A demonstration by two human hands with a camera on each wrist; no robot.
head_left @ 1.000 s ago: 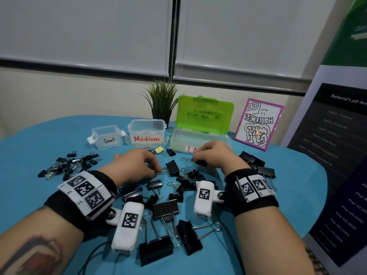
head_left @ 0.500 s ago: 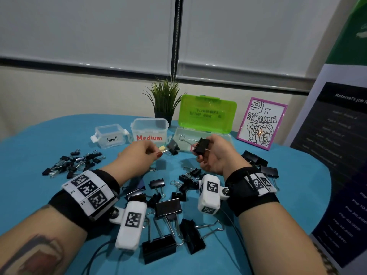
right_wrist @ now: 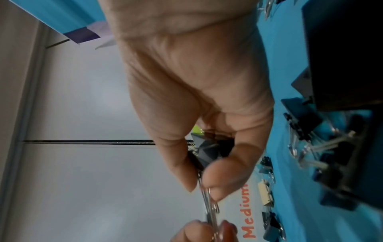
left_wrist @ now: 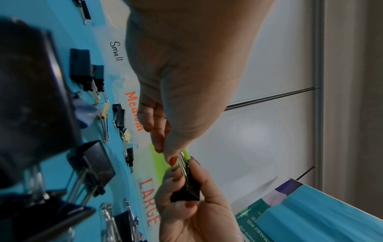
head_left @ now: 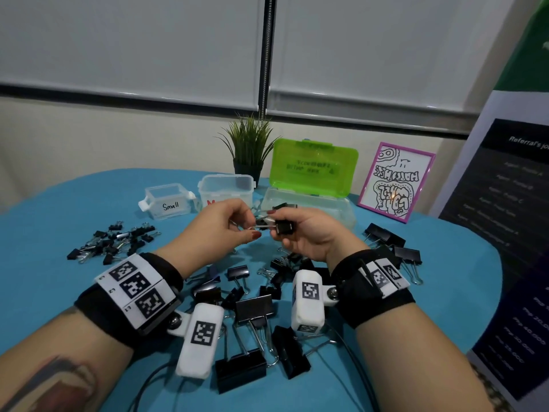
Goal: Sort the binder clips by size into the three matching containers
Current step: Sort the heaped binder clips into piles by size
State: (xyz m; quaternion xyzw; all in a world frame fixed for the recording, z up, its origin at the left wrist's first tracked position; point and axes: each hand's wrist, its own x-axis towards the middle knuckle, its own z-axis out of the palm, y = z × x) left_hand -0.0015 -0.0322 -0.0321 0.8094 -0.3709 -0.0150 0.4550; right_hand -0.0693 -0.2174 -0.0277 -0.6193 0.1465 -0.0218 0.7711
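Both hands have risen off the table and met. The right hand (head_left: pixel 309 233) grips a black binder clip (head_left: pixel 284 227) above the pile; the left hand (head_left: pixel 221 226) pinches its wire handles (head_left: pixel 264 223). At 12 o'clock, that hand now hides most of "Medium" on the middle container (head_left: pixel 227 187); "Small" (head_left: pixel 170 206) reads plainly.

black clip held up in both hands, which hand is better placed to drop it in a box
Right. The right hand grips the black clip by its body, nearest the open green-lidded box; the left hand only pinches its wire handles.
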